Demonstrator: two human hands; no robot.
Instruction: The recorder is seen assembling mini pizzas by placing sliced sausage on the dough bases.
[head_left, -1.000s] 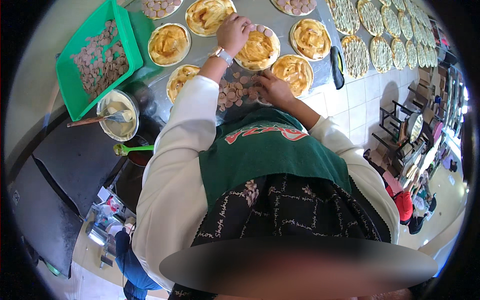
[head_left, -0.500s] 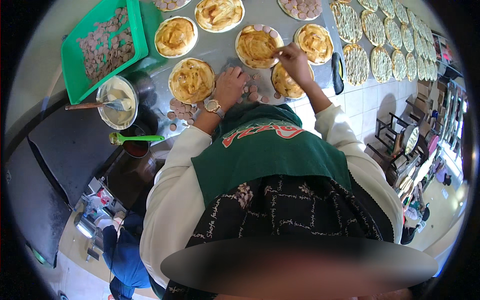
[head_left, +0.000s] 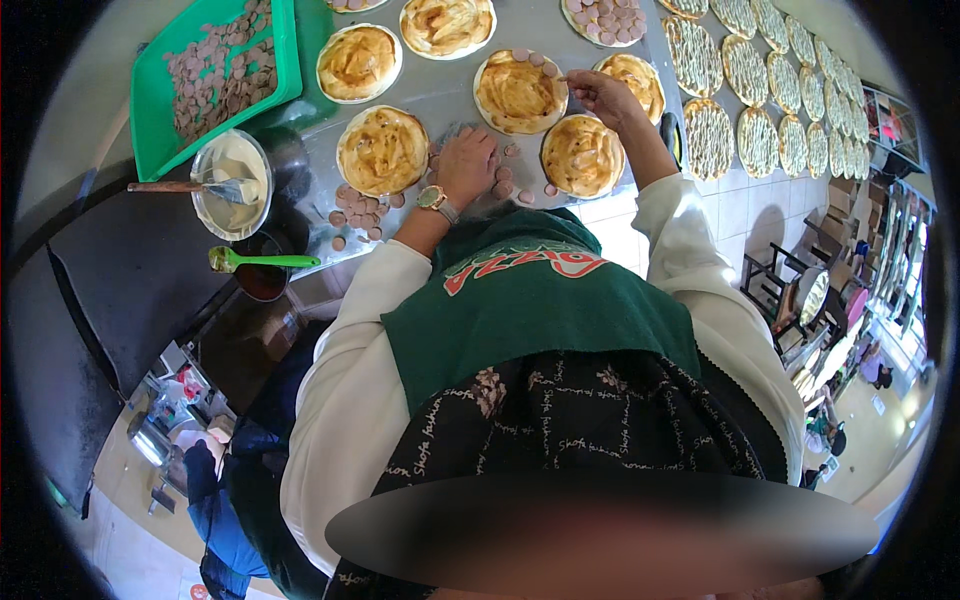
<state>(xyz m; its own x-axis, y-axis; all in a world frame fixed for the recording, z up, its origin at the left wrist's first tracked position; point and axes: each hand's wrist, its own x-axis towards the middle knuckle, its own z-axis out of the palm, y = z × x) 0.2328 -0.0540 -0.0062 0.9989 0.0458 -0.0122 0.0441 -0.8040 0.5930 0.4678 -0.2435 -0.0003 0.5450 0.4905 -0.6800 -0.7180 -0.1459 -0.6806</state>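
My right hand [head_left: 608, 100] is at the right rim of a sauced pizza base [head_left: 520, 95], thumb and fingers pinched together. What the fingertips hold, if anything, is too small to make out. Three round sausage slices [head_left: 537, 58] lie along that base's far edge. My left hand [head_left: 467, 168], with a watch on its wrist, rests on the metal table with its fingers curled in. Loose sausage slices [head_left: 503, 188] lie right beside it, and its palm is hidden. Another sauced base [head_left: 583, 156] sits below my right hand, and one [head_left: 382, 150] left of my left hand.
A green tray [head_left: 290, 50] of sausage slices stands at the far left. Near it are a bowl of pale cream [head_left: 232, 215] with a brush and a dark pot with a green-handled utensil [head_left: 270, 261]. Rows of topped pizzas [head_left: 745, 65] fill the right. A person in blue [head_left: 225, 530] is lower left.
My right hand has moved right and slightly away from me, off the base's surface to its rim. The fingers of my left hand have curled in more. The whole view has shifted slightly.
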